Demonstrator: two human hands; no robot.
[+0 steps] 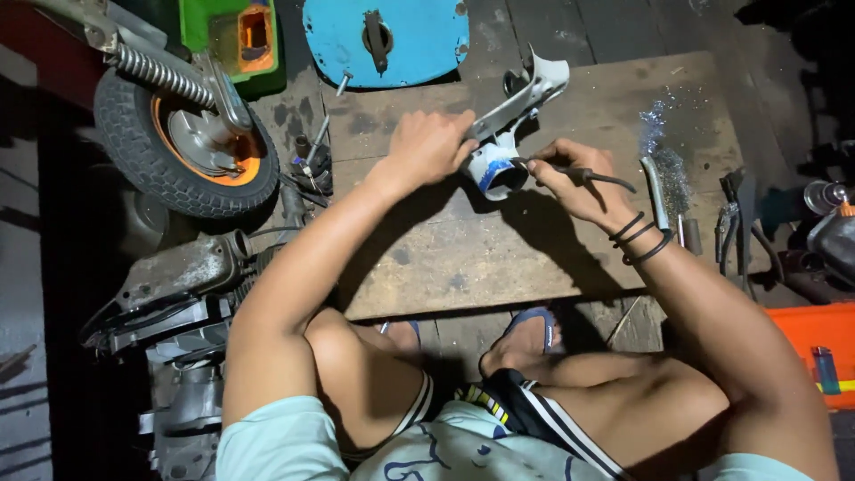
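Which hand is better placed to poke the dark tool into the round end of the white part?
The right hand, probably. It already grips the thin dark tool, whose tip sits at the round open end of the white metal part. The left hand is busy holding that part on the wooden board.

A single head-worn view is aimed steeply down, close over the wooden board on the floor, knees nearest.
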